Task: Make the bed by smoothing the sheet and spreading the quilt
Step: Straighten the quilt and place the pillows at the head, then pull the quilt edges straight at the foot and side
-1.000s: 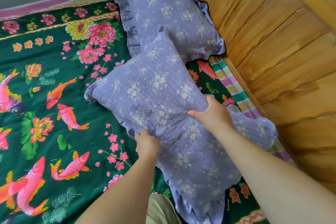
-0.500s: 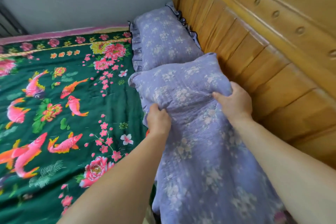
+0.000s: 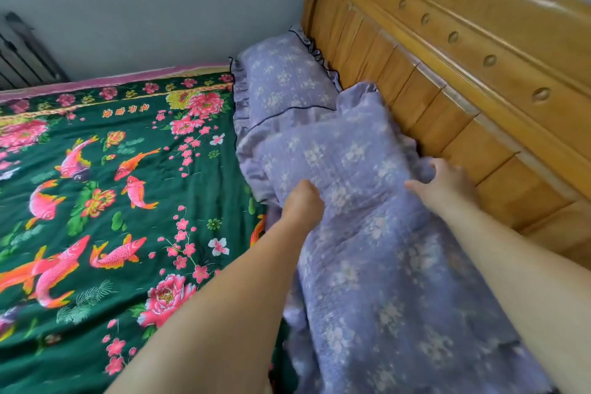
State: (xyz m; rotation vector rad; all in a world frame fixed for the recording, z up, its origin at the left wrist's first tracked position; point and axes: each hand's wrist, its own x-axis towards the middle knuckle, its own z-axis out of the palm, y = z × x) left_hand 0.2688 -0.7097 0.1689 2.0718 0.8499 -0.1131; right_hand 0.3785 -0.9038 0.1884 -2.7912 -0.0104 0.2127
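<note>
A dark green sheet [image 3: 105,189] printed with pink fish and flowers covers the mattress on the left. Two lilac floral pillows lie along the headboard. The far pillow [image 3: 284,83] rests in the corner. The near pillow [image 3: 367,233] overlaps its edge and runs down toward me. My left hand [image 3: 302,201] is closed on the near pillow's left side. My right hand [image 3: 444,184] lies on the pillow's right edge beside the headboard, fingers spread and loosening. No quilt is in view.
A wooden headboard [image 3: 463,80] with round studs runs along the right. A grey wall [image 3: 179,16] closes the far side of the bed. A dark radiator-like object [image 3: 22,54] stands at the far left.
The near pillow has been swung from lying across the sheet to lying along the headboard. My right hand's fingers have opened from their grip. The view has lifted toward the wall.
</note>
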